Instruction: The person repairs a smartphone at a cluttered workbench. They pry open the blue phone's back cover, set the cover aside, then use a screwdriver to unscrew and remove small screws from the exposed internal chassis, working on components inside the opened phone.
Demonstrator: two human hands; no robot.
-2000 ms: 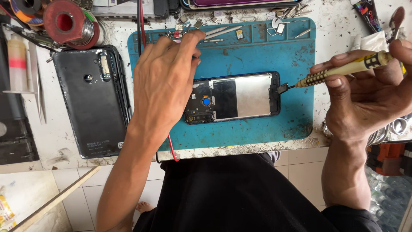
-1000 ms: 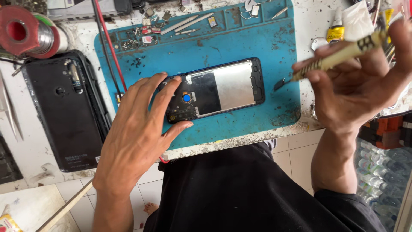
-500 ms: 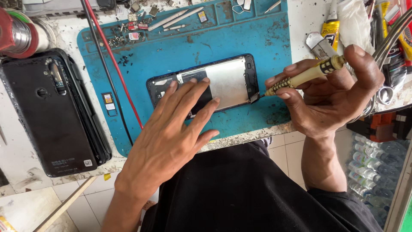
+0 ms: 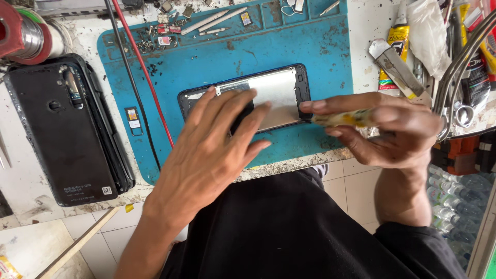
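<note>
Flatly, the left hand (image 4: pixel 209 155) lies spread, fingers pressing the opened phone (image 4: pixel 276 93). Beside the phone's right end, the right hand (image 4: pixel 385 129) pinches a yellow screwdriver (image 4: pixel 343 119).

**Around the blue mat**

A blue work mat (image 4: pixel 320 57) covers the middle of the speckled white bench (image 4: pixel 31 181). At nine o'clock lies a black phone back cover (image 4: pixel 62 139), inner side up. A red wire (image 4: pixel 147 77) and a black wire (image 4: pixel 126 77) run down from twelve o'clock across the mat's left part, with a small card tray (image 4: pixel 134 118) between them. Loose screws and small parts (image 4: pixel 155 39) sit at eleven o'clock. A red spool (image 4: pixel 15 31) fills the ten o'clock corner. A yellow glue tube (image 4: pixel 393 49) and a utility knife (image 4: pixel 395 67) lie at two o'clock.
</note>
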